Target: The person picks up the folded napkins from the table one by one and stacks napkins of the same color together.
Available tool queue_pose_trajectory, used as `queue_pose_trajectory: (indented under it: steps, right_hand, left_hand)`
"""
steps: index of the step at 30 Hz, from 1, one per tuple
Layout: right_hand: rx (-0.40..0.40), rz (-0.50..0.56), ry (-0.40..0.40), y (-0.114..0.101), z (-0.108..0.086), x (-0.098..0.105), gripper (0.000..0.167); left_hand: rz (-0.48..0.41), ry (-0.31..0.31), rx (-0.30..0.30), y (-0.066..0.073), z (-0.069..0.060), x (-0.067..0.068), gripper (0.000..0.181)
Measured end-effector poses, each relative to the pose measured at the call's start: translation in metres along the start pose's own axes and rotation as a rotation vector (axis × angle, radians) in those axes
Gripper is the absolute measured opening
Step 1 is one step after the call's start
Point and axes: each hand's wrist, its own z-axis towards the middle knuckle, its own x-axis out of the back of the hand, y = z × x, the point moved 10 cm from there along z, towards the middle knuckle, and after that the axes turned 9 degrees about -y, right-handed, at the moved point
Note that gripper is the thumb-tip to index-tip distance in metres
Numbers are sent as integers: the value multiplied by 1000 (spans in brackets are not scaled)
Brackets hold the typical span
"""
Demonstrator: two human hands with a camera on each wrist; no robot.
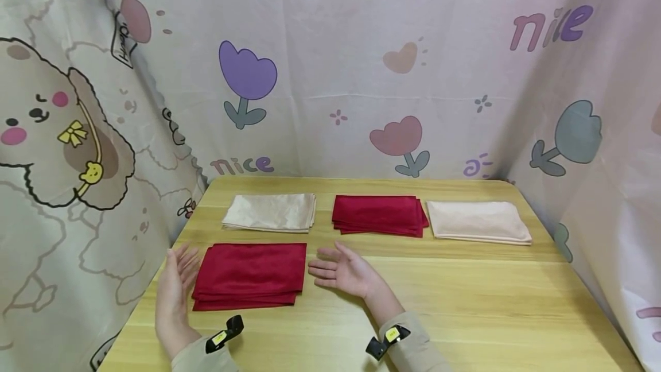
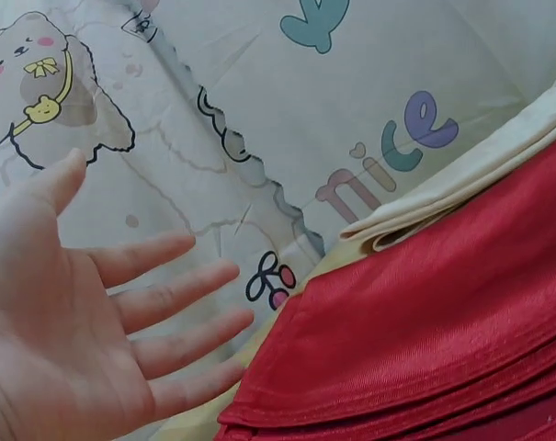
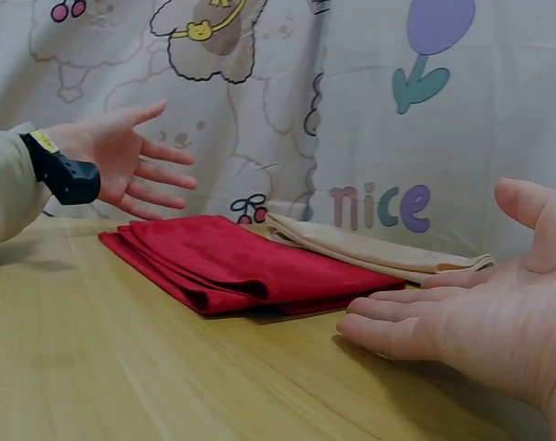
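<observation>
A folded red cloth (image 1: 250, 271) lies on the wooden table at the front left, its layered edges towards me. My left hand (image 1: 174, 294) is upright just beyond its left side, fingers extended and holding nothing. On the other side, my right hand (image 1: 346, 271) has its palm turned inward, with straight fingers a short way off the cloth. In the left wrist view, the left hand (image 2: 94, 322) is spread near the corner of the red cloth (image 2: 415, 322). The right wrist view shows the right hand (image 3: 470, 312) beside the red cloth (image 3: 250, 262), palm facing it.
Along the back of the table (image 1: 465, 303) lie a folded cream cloth (image 1: 271, 212), a second folded red cloth (image 1: 377, 215) and a pale pinkish cloth (image 1: 477, 221). A printed curtain (image 1: 320, 62) hangs behind the table and on both sides.
</observation>
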Motion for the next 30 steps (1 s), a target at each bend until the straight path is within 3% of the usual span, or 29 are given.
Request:
queue_pose_trajectory:
  steps: [3,7,12,22,30]
  right_hand:
    - [0,8,7,3,3,-1,72]
    - [-4,27,24,6,7,-2,72]
    - [-12,29,23,9,10,-3,72]
    - [-17,54,53,16,16,-2,70]
    - [-8,64,54,18,22,-7,68]
  left_hand:
    - [46,4,73,-6,1,2,86]
    - [125,-54,172,-16,2,0,91]
    - [193,-79,235,-22,4,-4,95]
    - [146,-98,253,-27,6,-13,100]
    - [223,-118,229,-22,12,-19,89]
